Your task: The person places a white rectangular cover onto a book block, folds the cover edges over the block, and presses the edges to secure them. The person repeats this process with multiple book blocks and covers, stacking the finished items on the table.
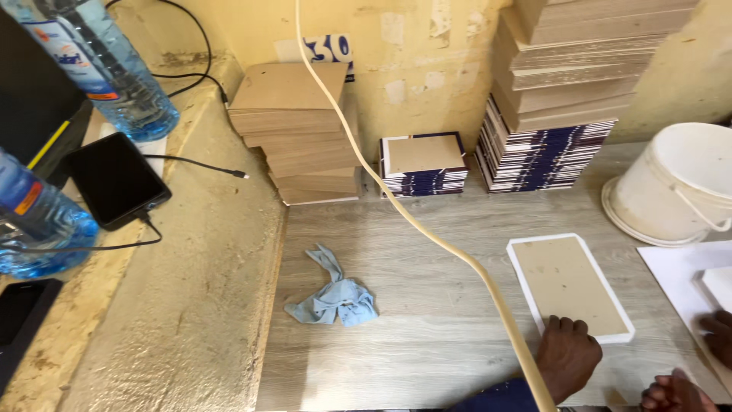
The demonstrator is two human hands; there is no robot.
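A tan board with a white border (pixel 568 286) lies flat on the wooden table (pixel 427 320). My left hand (pixel 568 357), in a blue sleeve, presses its fingertips on the board's near end. My right hand (pixel 672 394) shows at the bottom edge with curled fingers, mostly cut off, next to a white sheet (pixel 675 271). More dark fingers (pixel 717 336) rest on that sheet at the right edge; I cannot tell whose they are. A cream cable (pixel 427 229) runs diagonally across the table past my left hand.
A crumpled blue cloth (pixel 335 297) lies mid-table. Stacks of boards (pixel 301 130) and of dark-edged covers (pixel 423 164) (pixel 545 149) line the wall. A white bucket (pixel 679 187) stands right. On the concrete ledge (pixel 191 290) are water bottles (pixel 114 69) and a phone (pixel 114 179).
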